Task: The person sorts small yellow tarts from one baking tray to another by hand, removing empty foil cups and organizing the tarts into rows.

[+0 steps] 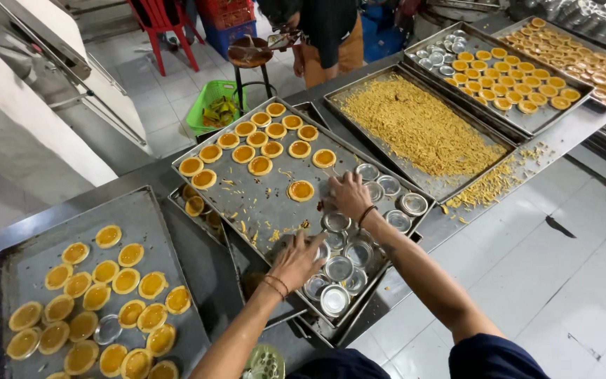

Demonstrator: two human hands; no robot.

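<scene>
the long steel table (pixel 198 245) carries several baking trays: the middle tray (pixel 261 203) has filled yellow tarts (pixel 261 166) at its far left and empty round tins (pixel 338 268) at its near right, and the far tray (pixel 387 88) holds shredded yellow filling (pixel 422 126). the left hand (pixel 296 258) lies with spread fingers on the near tins, and the right hand (pixel 349 196) presses loosely open fingers on the tins just beside one single tart (pixel 301 190).

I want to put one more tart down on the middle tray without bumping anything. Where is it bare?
The middle tray is bare between the lone tart and its left rim, apart from pastry crumbs. The far corner is packed with filled tarts. The near end is crowded with empty tins, the left hand and right hand.
</scene>
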